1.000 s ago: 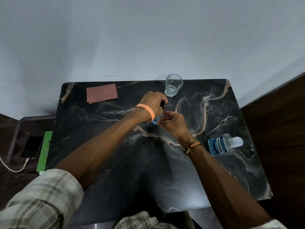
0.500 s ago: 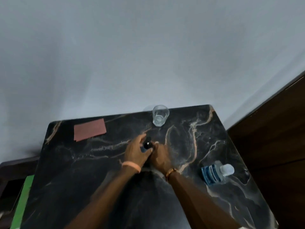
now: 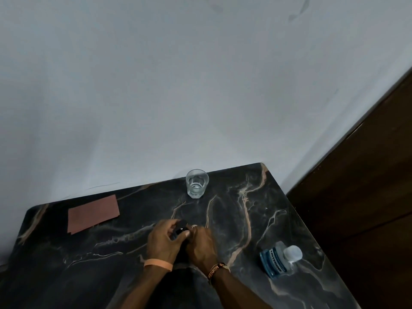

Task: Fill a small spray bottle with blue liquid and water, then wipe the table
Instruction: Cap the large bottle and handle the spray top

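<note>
Head view: a black marble counter (image 3: 89, 275) with pale tan veins stands against a grey-white wall (image 3: 178, 85), with a dark brown wooden panel (image 3: 356, 186) to the right. Near the middle of the counter both hands meet around a small spray bottle (image 3: 181, 226), of which only the black top shows. The rest is hidden between the hands. The left hand (image 3: 163, 239), with an orange wristband (image 3: 158, 264), has its fingers and thumb curled round that black top. The right hand (image 3: 201, 244), with a woven thread bracelet (image 3: 217, 269) at the wrist, is curled close against the bottle just below. It appears to grip the hidden body.

A clear drinking glass (image 3: 197, 184) with a little water in it stands upright near the far edge, well beyond the hands. A flat reddish-brown cloth (image 3: 93, 214) lies at the far left. A clear plastic bottle of blue liquid (image 3: 276, 262) with a pale cap stands near the right edge, apart from the hands.
</note>
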### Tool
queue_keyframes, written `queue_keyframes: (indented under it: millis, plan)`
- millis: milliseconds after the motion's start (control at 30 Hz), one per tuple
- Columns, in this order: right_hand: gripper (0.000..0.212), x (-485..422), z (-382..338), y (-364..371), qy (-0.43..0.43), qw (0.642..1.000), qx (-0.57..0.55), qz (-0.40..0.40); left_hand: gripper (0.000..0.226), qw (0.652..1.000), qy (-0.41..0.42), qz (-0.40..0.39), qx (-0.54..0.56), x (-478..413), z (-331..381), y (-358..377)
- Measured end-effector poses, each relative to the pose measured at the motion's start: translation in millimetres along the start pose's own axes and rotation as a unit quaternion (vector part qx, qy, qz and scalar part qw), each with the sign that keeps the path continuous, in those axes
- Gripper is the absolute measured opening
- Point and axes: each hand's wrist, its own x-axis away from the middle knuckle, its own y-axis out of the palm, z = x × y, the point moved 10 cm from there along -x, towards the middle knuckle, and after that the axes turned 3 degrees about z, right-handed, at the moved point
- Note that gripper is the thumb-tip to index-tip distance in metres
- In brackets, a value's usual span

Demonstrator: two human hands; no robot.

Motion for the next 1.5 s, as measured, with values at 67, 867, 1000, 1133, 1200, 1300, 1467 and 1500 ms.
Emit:
queue_keyframes:
  millis: [67,867,1000,1133,1200,1300,1467,1500]
  plan:
    - [0.025,-0.4,-0.4,-1.0,-0.003,1.000,0.013,0.003,0.032,1.000,0.003,-0.010,0.005,-1.9,-2.1,1.5]
    - [0.024,1.0,-2.4,2.4,-0.003,1.000,0.028,0.000,0.047,0.996,0.033,-0.076,0.020,-13.7,0.5,9.8]
    - [0.030,1.0,1.5,2.8,0.006,1.000,0.024,0.001,0.050,0.996,0.040,-0.075,-0.005,-12.5,-0.3,10.6]
    - [0.037,-0.8,-1.6,1.2,-0.011,0.999,0.029,0.008,0.049,0.997,0.039,-0.064,0.005,-13.0,-0.7,8.5]
    - [0.038,0.0,0.2,2.6,-0.005,1.000,0.009,0.003,0.054,0.997,0.047,-0.060,0.010,-11.7,1.2,7.2]
    - [0.035,0.0,0.7,3.3,-0.005,1.000,0.003,0.002,0.047,0.997,0.054,-0.060,-0.003,-12.8,2.9,8.5]
    - [0.032,0.9,-2.3,3.1,-0.015,1.000,0.018,0.007,0.048,0.997,0.055,-0.057,-0.007,-12.4,1.0,9.6]
    - [0.032,0.9,-3.5,2.8,-0.018,1.000,0.016,0.008,0.048,0.997,0.053,-0.055,-0.006,-12.5,0.0,9.4]
